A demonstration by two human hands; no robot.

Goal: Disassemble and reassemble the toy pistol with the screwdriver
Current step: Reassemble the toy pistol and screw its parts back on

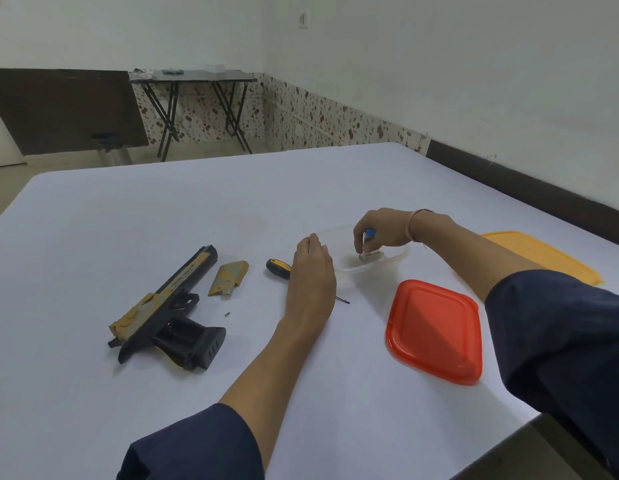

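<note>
Inside tub (349, 265), right hand (384, 225) (blue item (370, 233)).

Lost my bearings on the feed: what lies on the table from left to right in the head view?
On the table: toy pistol → yellow cover piece → screwdriver → clear container, where the right hand holds a small blue item → red lid → orange lid.
</note>
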